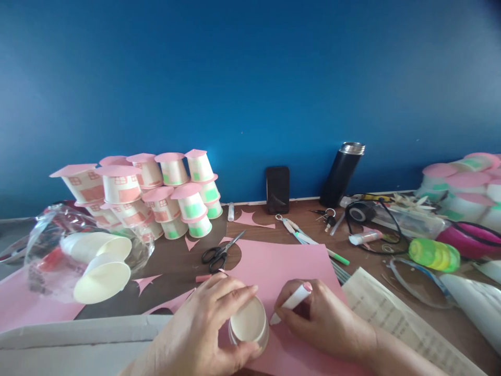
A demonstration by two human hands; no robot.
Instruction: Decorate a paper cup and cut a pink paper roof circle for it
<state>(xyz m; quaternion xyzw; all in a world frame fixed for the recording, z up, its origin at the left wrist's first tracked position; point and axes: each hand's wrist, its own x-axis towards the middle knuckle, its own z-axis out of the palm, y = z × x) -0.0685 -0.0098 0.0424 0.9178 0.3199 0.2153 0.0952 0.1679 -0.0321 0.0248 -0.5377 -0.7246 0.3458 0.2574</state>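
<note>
My left hand [211,324] is closed around a round, pale tub-like object [248,319] with a translucent rim, pressed down on a sheet of pink paper [289,261]. Its exact kind is not clear. A white marker with a pink end [296,296] is gripped in my right hand [321,318]. The marker's tip meets the paper close beside the round object's right edge. Beyond my left hand lie black-handled scissors [219,254], blades pointing away. A curved bite is cut from the paper's left edge near them.
Stacked paper cups with pink paper roofs [121,183] stand at the left; more roofed cups [467,183] are at far right. Plain cups [102,279] lie in a clear bag. A phone [277,189] and black flask [342,175] lean against the blue wall.
</note>
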